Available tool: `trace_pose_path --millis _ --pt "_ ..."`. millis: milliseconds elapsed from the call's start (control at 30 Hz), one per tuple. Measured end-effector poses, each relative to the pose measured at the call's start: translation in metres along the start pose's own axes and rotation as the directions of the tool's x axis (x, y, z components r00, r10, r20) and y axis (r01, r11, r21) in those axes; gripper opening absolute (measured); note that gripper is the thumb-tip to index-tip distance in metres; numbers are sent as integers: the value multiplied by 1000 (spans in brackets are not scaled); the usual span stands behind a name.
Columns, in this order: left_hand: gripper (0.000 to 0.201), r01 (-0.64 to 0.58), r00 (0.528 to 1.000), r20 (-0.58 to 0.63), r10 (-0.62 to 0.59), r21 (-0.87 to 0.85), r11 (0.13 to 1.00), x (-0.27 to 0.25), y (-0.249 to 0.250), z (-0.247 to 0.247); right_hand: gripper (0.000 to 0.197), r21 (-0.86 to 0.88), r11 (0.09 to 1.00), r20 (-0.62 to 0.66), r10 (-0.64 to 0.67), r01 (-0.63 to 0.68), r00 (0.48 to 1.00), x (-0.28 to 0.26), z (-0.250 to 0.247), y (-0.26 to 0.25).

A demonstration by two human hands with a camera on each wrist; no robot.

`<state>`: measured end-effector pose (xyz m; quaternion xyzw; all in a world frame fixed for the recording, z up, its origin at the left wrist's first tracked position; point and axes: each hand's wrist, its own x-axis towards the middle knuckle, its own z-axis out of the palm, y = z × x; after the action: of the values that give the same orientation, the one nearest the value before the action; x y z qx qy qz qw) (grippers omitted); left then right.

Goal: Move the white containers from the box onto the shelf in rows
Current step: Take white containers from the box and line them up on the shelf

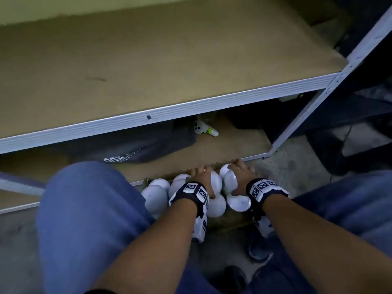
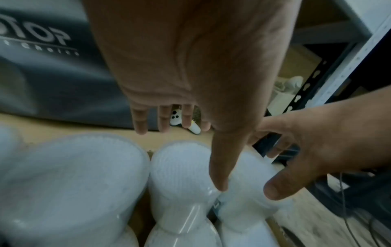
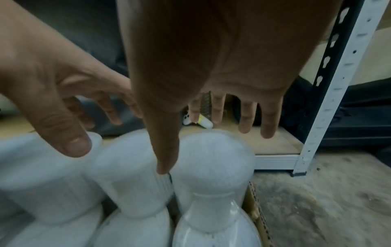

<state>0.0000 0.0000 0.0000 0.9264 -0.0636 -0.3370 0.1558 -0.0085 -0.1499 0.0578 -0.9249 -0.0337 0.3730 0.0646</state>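
From the head view, your shelf (image 1: 148, 60) holds no white containers (image 1: 216, 205) yet; all visible ones stand packed in the box (image 1: 235, 218) on the floor, so everything remains to move. Left wrist view: your left hand (image 2: 190, 66) hovers, fingers spread, gripping nothing above ribbed caps. Right wrist view: your right hand (image 3: 222, 58) is likewise spread over glossy, narrow-necked bottles.

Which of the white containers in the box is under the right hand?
The container at the box's right edge, beside the cardboard wall. The right hand spreads over its ribbed cap, thumb in the gap beside it; the others stand further left, nearer the left hand.
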Motion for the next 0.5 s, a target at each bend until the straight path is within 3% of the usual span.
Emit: trace_pose_path --millis 67,167,367,500 --pt "99 -9 1000 1 9 48 999 8 1 2 89 73 995 10 70 -71 997 16 7 6" --pt "103 -13 1000 14 11 178 984 15 1 11 103 24 995 57 93 -94 994 36 21 11" --pt "95 -5 1000 -19 8 166 986 19 5 24 95 23 994 63 101 -102 993 48 27 14" --pt "95 -6 1000 29 3 119 993 17 9 13 93 46 993 57 102 -105 993 43 19 10"
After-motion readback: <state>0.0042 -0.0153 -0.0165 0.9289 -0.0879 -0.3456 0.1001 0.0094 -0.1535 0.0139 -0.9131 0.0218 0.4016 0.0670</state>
